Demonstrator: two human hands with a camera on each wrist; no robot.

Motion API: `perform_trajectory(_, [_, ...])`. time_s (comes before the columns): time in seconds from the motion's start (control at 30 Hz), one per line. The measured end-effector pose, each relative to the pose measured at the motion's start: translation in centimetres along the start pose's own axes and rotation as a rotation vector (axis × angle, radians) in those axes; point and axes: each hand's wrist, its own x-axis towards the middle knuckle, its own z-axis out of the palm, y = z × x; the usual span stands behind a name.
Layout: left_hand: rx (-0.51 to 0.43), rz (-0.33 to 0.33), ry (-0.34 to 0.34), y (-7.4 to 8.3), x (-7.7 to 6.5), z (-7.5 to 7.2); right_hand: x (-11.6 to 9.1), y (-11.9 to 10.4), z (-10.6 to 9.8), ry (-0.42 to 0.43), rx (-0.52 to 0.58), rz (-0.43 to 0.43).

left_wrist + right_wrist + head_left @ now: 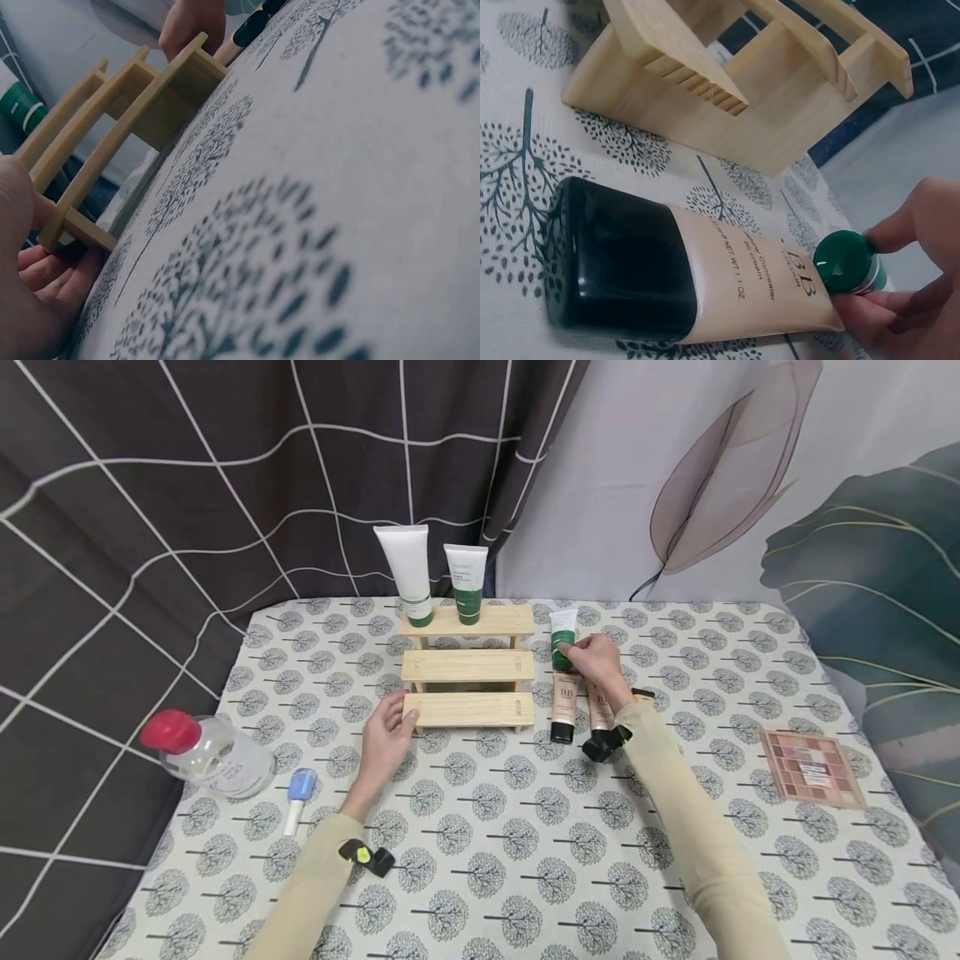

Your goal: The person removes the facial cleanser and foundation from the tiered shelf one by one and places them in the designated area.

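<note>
Well, that little green-and-white tube [564, 628] looks light to me, probably soft-walled and easily dented along its white end, with a smooth, stiff cap that might turn slick under damp fingertips. The cap end seems the surest place to take hold, and that's where the right hand [595, 660] has it, thumb and fingers pinched together around the green. The tube is just right of the wooden rack [472, 710], beyond the flat ends of the peach BB tubes [565, 697] (whether it touches the cloth, I can't tell from here). The right forearm slants forward and inward, the wrist over those tubes. The left hand [386, 735] grips the left end of the rack's lowest step, thumb near the top edge, fingers curled by the side, its forearm angling up from the near edge.
</note>
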Motion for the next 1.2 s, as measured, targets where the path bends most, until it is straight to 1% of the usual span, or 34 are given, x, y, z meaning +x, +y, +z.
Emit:
perform_trajectory(0.07, [0.002, 0.003, 0.003, 0.0, 0.0, 0.1, -0.1, -0.1, 0.0, 0.01, -0.022, -0.013])
perform_trajectory(0.33, [0.007, 0.016, 0.004, -0.1, 0.2, 0.2, -0.2, 0.0, -0.2, 0.029, -0.047, -0.043])
perform_trajectory(0.57, [0.01, 0.022, 0.001, 0.0, 0.2, 0.0, -0.1, 0.3, -0.4, 0.014, -0.047, -0.065])
perform_trajectory(0.7, [0.007, 0.011, -0.003, 0.0, 0.3, 0.1, -0.4, 0.4, -0.6, 0.013, -0.041, -0.071])
perform_trajectory(0.9, [0.014, 0.018, 0.007, -0.2, 0.2, 0.1, -0.8, 0.2, -1.0, 0.029, -0.027, -0.111])
perform_trajectory(1.07, [0.013, 0.015, 0.007, -0.2, 0.2, 0.1, -1.2, -0.6, -1.5, 0.041, 0.014, -0.149])
perform_trajectory(1.2, [0.013, 0.012, 0.005, -0.1, 0.2, 0.0, -1.6, -1.9, -1.7, 0.06, 0.058, -0.182])
